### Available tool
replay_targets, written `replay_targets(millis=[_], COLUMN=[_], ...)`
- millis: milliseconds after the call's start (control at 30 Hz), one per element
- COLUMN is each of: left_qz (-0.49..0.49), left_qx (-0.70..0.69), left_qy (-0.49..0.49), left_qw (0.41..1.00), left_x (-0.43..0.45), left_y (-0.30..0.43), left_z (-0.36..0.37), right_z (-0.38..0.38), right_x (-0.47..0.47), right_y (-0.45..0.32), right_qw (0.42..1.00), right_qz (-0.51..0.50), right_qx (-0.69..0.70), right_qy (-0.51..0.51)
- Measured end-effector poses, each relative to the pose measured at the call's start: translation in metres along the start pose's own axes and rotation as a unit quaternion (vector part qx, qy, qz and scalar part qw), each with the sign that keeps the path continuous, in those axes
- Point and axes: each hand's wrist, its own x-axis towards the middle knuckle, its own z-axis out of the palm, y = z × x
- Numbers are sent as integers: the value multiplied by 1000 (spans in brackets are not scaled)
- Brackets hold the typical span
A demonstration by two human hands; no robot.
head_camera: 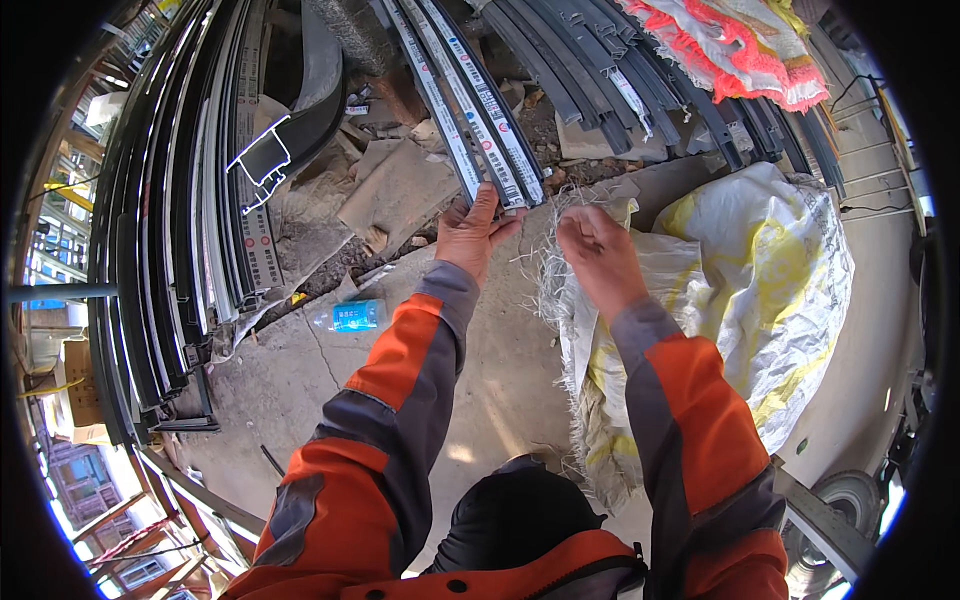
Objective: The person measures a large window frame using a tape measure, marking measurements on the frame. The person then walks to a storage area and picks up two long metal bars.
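My left hand (472, 232) grips the near end of a long metal profile (491, 142), thumb on top and fingers beneath. Printed protective film covers the profile, which runs away from me toward the top of the view. To the right of that end, my right hand (598, 251) hangs apart from it with curled fingers. Whether anything small sits inside those fingers is hidden. Below and beside the right hand lies a white and yellow woven sack (757, 300) with frayed edges.
Dark profiles (161, 210) stand stacked at the left. More grey profiles (600, 67) lie at the upper right, partly under a pink and white woven sack (739, 49). A plastic bottle (352, 316) with a blue label lies on the concrete floor (285, 390). A wheel (847, 499) shows at lower right.
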Motion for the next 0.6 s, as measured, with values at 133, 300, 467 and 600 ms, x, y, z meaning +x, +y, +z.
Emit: replay_targets(millis=[133,300,467,600], left_qz=[-4,-7,-11,-18], left_qx=[8,3,-1,2], left_qy=[2,17,37,32], left_qw=[1000,1000,999,999], left_x=[1,-1,-5,-4], left_y=[0,3,6,5], left_z=[6,7,17,13], right_z=[22,38,30,19], right_x=[39,54,67,72], right_y=[-1,-19,-12,-14], right_qw=[995,966,988,990], right_qz=[45,109,84,91], right_qx=[94,233,120,89], right_qy=[-4,-31,-43,-54])
